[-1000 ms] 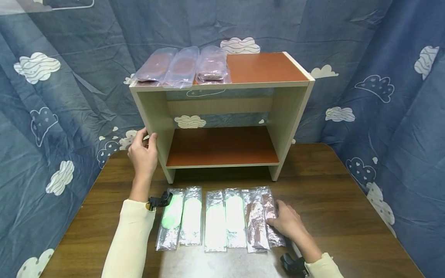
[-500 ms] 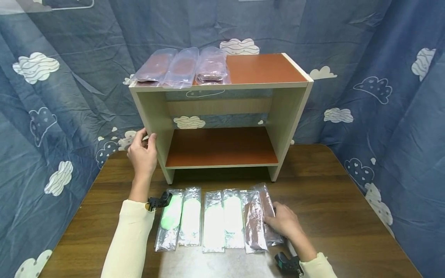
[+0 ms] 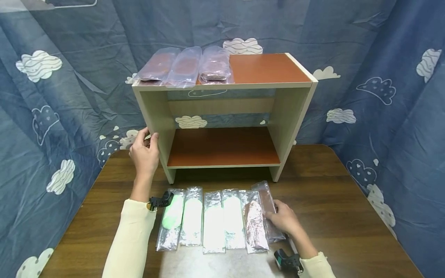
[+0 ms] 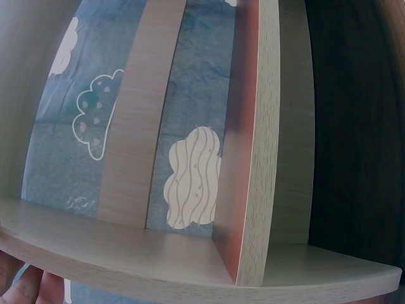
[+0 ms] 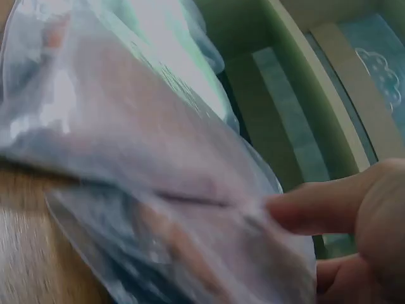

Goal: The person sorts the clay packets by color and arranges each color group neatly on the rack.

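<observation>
My left hand [image 3: 144, 154] holds the front edge of the left side panel of a small wooden shelf unit [image 3: 153, 116]. In the left wrist view its fingers [image 4: 28, 288] show outside that panel. My right hand [image 3: 286, 220] pinches the rightmost clear plastic packet [image 3: 267, 200], which has flat brown contents, thumb on one face and fingers on the other. Left of it lies another brown-filled packet [image 3: 254, 224], close alongside. Further left, several packets with bright pale-green contents [image 3: 213, 224] lie in a row on the table.
Three groups of clear packets with brownish contents [image 3: 184, 67] rest on the left of the shelf's top board [image 3: 267, 69]. The lower board [image 3: 222, 144] is brown. The wooden table [image 3: 333, 216] stands before a blue cloud-patterned cloth [image 3: 368, 127].
My right hand has shifted slightly left. The rightmost packet's far end has moved up towards the shelf, its near end left and up. My left hand keeps its place on the shelf.
</observation>
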`<state>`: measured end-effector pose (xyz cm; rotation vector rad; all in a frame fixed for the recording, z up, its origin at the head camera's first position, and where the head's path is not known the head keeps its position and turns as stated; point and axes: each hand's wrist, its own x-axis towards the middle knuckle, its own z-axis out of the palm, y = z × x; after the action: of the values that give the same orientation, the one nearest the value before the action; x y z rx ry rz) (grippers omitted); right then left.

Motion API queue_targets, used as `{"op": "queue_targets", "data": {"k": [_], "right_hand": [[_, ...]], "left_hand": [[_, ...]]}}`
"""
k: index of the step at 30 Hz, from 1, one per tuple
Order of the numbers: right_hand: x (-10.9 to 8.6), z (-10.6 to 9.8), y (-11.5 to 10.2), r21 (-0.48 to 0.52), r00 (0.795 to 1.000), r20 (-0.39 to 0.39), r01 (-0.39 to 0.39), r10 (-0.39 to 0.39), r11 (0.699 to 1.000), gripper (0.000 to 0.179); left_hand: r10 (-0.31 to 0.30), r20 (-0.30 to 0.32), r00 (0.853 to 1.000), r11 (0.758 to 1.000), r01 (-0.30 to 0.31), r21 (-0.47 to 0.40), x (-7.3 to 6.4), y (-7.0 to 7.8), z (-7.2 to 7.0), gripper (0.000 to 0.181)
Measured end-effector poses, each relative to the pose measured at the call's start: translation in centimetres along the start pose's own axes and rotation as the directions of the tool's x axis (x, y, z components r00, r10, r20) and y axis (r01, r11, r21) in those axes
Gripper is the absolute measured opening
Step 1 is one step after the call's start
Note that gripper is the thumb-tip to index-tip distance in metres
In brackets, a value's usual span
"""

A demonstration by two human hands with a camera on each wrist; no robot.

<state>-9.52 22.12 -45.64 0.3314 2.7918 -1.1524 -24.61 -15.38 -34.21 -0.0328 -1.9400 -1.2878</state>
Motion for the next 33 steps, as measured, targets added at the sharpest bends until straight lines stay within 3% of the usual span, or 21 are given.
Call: {"op": "queue_targets", "data": {"k": [6, 9, 14, 16, 19, 21, 23, 26, 29, 33], "right_hand": [[0.2, -0.7, 1.0, 0.145, 0.999, 0.035, 0.002, -0.007, 0.989, 0.042], [0.1, -1.4, 1.8, 0.171, 0.999, -0.024, 0.026, -0.022, 0.985, 0.041], [-0.2, -2.7, 2.7, 0.300, 0.990, -0.140, 0.039, 0.004, 0.953, 0.050], [-0.3, -2.9, 2.7, 0.322, 0.975, -0.224, 0.066, 0.008, 0.945, 0.042], [-0.6, -3.0, 2.2, 0.312, 0.934, -0.358, 0.118, 0.002, 0.943, 0.021], [-0.9, -3.1, 1.6, 0.304, 0.913, -0.408, 0.144, -0.008, 0.942, 0.016], [-1.4, -3.1, 0.9, 0.307, 0.907, -0.419, 0.165, -0.023, 0.937, 0.017], [-2.3, -3.2, -0.2, 0.336, 0.915, -0.394, 0.231, -0.086, 0.913, 0.023], [-3.2, -3.2, -1.3, 0.382, 0.911, -0.356, 0.345, -0.208, 0.857, 0.026], [-4.2, -3.3, -2.6, 0.422, 0.873, -0.338, 0.474, -0.352, 0.773, 0.029]], "left_hand": [[0.011, 0.001, 1.000, 1.000, -0.011, -0.008, 0.2, 0.1, 0.0, 0.027], [0.008, 0.018, 1.000, 1.000, -0.008, -0.022, 0.2, 0.1, 0.0, 0.027], [0.002, 0.016, 1.000, 1.000, -0.002, -0.023, 0.2, 0.1, -0.1, 0.027], [0.004, 0.011, 1.000, 1.000, -0.004, -0.017, 0.2, 0.1, -0.1, 0.027], [-0.002, 0.011, 1.000, 1.000, 0.002, -0.014, 0.3, 0.1, -0.2, 0.028], [-0.010, 0.014, 1.000, 1.000, 0.010, -0.014, 0.2, 0.1, -0.2, 0.028], [-0.019, 0.018, 1.000, 1.000, 0.019, -0.010, 0.1, 0.0, -0.2, 0.028], [-0.025, 0.022, 0.999, 1.000, 0.025, -0.004, 0.0, -0.2, -0.2, 0.028], [-0.029, 0.024, 0.999, 1.000, 0.029, 0.007, -0.1, -0.2, -0.1, 0.028], [-0.025, 0.028, 0.999, 1.000, 0.024, 0.007, -0.1, -0.1, 0.0, 0.028]]}}
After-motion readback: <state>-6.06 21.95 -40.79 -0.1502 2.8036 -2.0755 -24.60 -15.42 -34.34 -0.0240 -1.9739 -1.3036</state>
